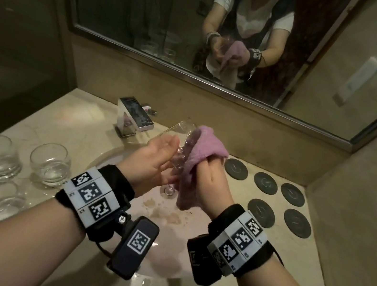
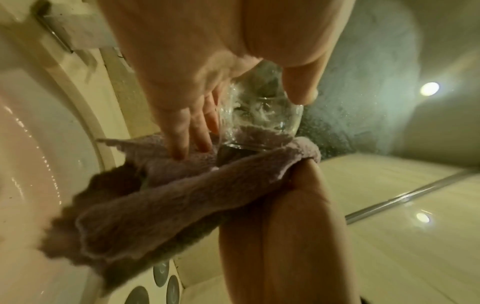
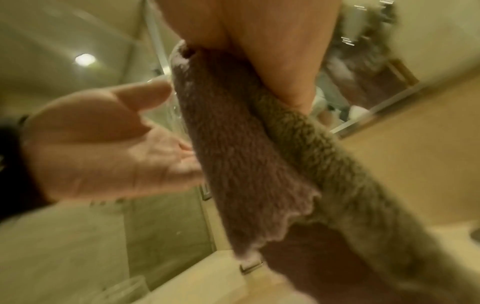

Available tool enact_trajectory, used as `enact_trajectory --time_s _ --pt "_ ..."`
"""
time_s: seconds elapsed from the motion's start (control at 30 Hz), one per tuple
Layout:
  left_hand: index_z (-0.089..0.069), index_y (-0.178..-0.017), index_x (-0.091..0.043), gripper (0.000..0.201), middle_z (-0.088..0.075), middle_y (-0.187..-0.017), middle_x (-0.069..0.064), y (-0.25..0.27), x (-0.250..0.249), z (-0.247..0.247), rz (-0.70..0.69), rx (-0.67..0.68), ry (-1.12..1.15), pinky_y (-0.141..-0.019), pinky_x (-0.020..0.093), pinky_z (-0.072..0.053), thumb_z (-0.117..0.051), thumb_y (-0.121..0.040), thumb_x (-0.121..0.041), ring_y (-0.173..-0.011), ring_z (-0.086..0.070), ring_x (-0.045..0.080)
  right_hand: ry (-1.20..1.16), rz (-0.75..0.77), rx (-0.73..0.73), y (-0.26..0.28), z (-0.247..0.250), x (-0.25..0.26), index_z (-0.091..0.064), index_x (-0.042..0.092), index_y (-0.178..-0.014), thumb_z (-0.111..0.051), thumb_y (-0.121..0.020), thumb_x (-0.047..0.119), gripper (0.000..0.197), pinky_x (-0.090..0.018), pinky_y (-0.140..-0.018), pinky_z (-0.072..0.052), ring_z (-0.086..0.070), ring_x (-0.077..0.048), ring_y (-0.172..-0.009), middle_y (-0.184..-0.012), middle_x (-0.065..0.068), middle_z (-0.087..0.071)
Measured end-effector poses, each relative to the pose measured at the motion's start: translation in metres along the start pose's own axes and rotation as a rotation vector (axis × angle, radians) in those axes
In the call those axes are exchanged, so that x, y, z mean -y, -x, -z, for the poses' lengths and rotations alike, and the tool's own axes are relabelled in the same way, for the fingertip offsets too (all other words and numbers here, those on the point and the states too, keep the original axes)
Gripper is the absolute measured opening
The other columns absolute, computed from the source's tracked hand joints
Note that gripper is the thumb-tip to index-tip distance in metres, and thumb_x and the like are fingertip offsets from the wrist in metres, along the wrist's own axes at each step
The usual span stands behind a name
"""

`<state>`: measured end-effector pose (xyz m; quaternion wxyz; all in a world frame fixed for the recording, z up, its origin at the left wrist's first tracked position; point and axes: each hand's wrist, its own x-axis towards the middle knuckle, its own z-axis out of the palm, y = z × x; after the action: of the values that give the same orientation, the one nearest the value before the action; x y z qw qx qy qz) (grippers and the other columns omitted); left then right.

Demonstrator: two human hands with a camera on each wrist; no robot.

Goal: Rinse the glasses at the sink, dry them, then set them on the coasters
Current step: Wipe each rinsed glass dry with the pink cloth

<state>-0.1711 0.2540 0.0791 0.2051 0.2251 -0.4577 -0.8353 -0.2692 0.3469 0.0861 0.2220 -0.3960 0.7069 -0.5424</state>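
Observation:
My left hand (image 1: 162, 158) holds a clear glass (image 1: 183, 128) tilted above the sink (image 1: 162, 262), thumb on one side and fingers along the other. In the left wrist view the glass (image 2: 259, 119) is wet and its mouth meets the cloth. My right hand (image 1: 211, 179) grips a pink cloth (image 1: 204, 148) bunched against the glass, with its tail hanging down. The right wrist view shows the cloth (image 3: 246, 164) covering most of the glass beside my left hand (image 3: 98, 139). Several dark round coasters (image 1: 236, 168) lie bare on the counter to the right.
Several more clear glasses (image 1: 50, 164) stand on the counter left of the sink. A square chrome faucet (image 1: 134, 115) sits behind the basin, just left of the held glass. A wall mirror (image 1: 155, 11) runs along the back, and a side wall closes off the right.

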Motion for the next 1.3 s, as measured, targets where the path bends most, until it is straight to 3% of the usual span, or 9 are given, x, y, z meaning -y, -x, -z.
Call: enact_trajectory --time_s 0.1,0.23,0.4,0.53,0.63,0.73,0.9,1.17,1.3 --pt "-0.039 -0.124 -0.030 0.102 -0.064 -0.107 0.000 -0.003 -0.002 0.007 0.015 0.018 -0.043 -0.087 0.054 -0.045 -0.080 -0.039 -0.064 -0.114 -0.056 0.017 0.106 0.071 0.089 0.002 -0.004 0.012 -0.050 0.012 -0.097 -0.031 -0.095 0.024 0.022 -0.017 -0.064 -0.046 -0.057 -0.008 -0.072 -0.086 -0.008 -0.056" --pt "-0.033 -0.132 -0.028 0.071 -0.052 -0.125 0.004 -0.001 -0.006 0.008 0.026 0.121 -0.174 -0.076 0.047 -0.056 -0.063 -0.069 -0.039 -0.108 -0.061 0.019 -0.223 -0.146 0.061 -0.016 -0.007 0.019 -0.042 -0.008 -0.128 -0.038 -0.099 0.004 0.031 -0.038 -0.098 -0.043 -0.053 -0.033 -0.114 -0.121 -0.028 -0.053" --pt "-0.030 -0.131 -0.030 0.069 -0.061 -0.117 0.000 -0.003 -0.009 0.012 -0.080 0.111 -0.307 -0.073 0.042 -0.057 -0.071 -0.075 -0.028 -0.103 -0.063 0.016 -0.477 -0.278 -0.008 -0.032 -0.003 0.019 -0.056 0.002 -0.089 -0.030 -0.103 0.015 0.033 -0.039 -0.091 -0.048 -0.062 -0.009 -0.067 -0.084 -0.008 -0.062" --pt "-0.034 -0.122 -0.017 0.049 -0.062 -0.094 0.001 -0.012 -0.009 0.006 -0.106 -0.085 -0.066 -0.051 0.026 -0.051 -0.057 -0.081 -0.030 -0.067 -0.063 0.006 -0.376 -0.244 0.002 -0.025 -0.007 0.021 -0.054 0.007 -0.121 -0.032 -0.102 0.022 0.032 -0.038 -0.089 -0.047 -0.059 -0.031 -0.106 -0.118 -0.016 -0.060" --pt "-0.046 -0.123 -0.013 0.041 -0.064 -0.104 0.006 -0.018 -0.011 0.004 -0.070 -0.145 0.020 -0.067 0.027 -0.054 -0.037 -0.097 -0.043 -0.093 -0.065 0.013 -0.147 -0.049 0.108 -0.015 -0.015 0.025 -0.041 0.031 -0.119 -0.033 -0.102 0.018 0.023 -0.024 -0.095 -0.045 -0.056 -0.016 -0.108 -0.116 -0.002 -0.055" --pt "-0.040 -0.135 -0.015 0.092 -0.057 -0.127 0.013 -0.018 -0.012 0.003 -0.053 -0.083 -0.052 -0.090 0.040 -0.051 -0.054 -0.068 -0.075 -0.118 -0.057 0.025 -0.078 0.014 0.088 -0.011 -0.021 0.025 -0.038 0.031 -0.113 -0.034 -0.102 0.025 0.013 -0.026 -0.095 -0.044 -0.051 -0.009 -0.101 -0.104 0.007 -0.048" --pt "-0.043 -0.126 -0.017 0.125 -0.063 -0.100 0.003 -0.018 -0.013 0.007 -0.115 0.094 -0.076 -0.069 0.032 -0.055 -0.082 -0.020 -0.070 -0.078 -0.065 0.017 -0.557 -0.251 -0.012 -0.029 -0.016 0.039 -0.051 0.013 -0.116 -0.028 -0.100 0.036 0.036 -0.029 -0.091 -0.043 -0.054 -0.015 -0.097 -0.098 0.000 -0.056" --pt "-0.037 -0.108 -0.022 0.113 -0.068 -0.094 -0.002 -0.018 -0.020 0.003 -0.141 0.095 -0.161 -0.061 0.030 -0.058 -0.078 -0.017 -0.074 -0.085 -0.068 0.017 -0.629 -0.269 0.030 -0.033 -0.009 0.039 -0.055 0.006 -0.115 -0.028 -0.097 0.051 0.054 -0.048 -0.092 -0.052 -0.064 -0.033 -0.102 -0.113 -0.018 -0.065" --pt "-0.041 -0.131 -0.024 0.116 -0.059 -0.117 -0.006 -0.017 -0.024 0.004 -0.232 0.031 -0.452 -0.094 0.038 -0.049 -0.044 -0.039 -0.095 -0.113 -0.057 0.017 -0.594 -0.211 -0.010 -0.028 -0.016 0.038 -0.058 0.016 -0.111 -0.034 -0.096 0.053 0.046 -0.043 -0.096 -0.049 -0.064 -0.019 -0.099 -0.105 -0.006 -0.068"
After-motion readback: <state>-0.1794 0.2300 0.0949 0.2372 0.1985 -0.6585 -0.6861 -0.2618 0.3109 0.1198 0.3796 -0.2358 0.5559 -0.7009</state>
